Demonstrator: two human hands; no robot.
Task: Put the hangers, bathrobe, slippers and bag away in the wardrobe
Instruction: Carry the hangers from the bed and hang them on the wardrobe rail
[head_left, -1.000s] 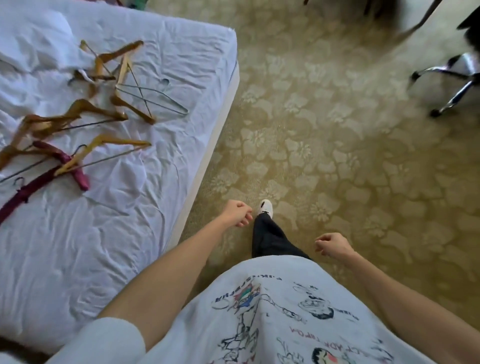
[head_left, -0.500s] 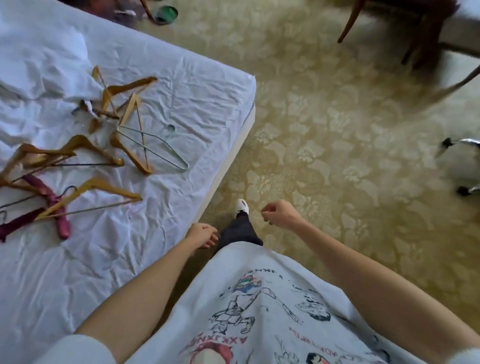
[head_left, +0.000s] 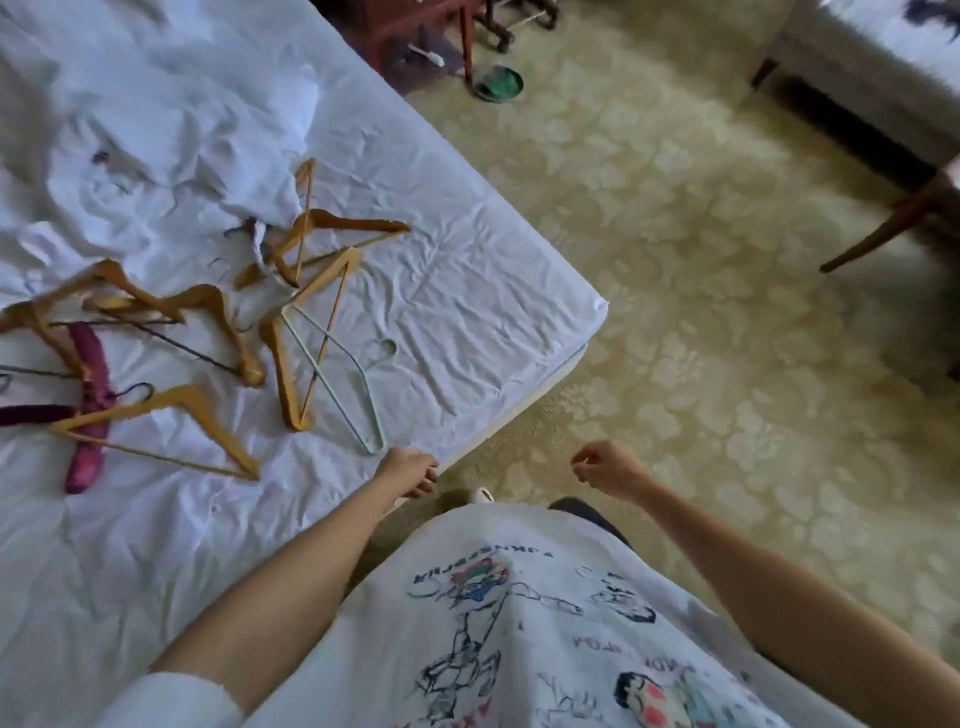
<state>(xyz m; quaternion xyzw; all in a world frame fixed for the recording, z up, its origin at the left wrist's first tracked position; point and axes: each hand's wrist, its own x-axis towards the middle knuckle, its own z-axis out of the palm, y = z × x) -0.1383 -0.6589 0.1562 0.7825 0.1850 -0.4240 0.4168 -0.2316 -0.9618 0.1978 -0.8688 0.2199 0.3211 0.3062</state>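
Wooden hangers and a few others lie scattered on the wrinkled white sheet of the bed (head_left: 467, 270), all toward its left and middle. Farthest left, a padded magenta velvet hanger (head_left: 91, 405) sits partly under a pale wooden hanger with a thin crossbar (head_left: 156, 415); the velvet should be soft and grippy, the wood stiff, light and smooth. Next, a loose tangle of amber wooden hangers (head_left: 208, 312) overlaps, bars and hooks crossing, so lifting one by its shoulder would likely drag a neighbour; taking hold at the neck, just under the hook, looks safer. Beside them a slim pale-green wire hanger (head_left: 332, 374) lies nearest the bed edge, partly over a wooden one. It is probably the lightest and springiest, easy to pinch at its hook.

Just beside its lower tip, at the bed's edge, hangs the left hand (head_left: 408, 467), its fingers curled under and holding nothing. Right of it, over the patterned beige carpet (head_left: 727, 364), the right hand (head_left: 605, 465) hovers with fingers loosely curled, also bare. No bathrobe, slippers, bag or wardrobe shows clearly here.
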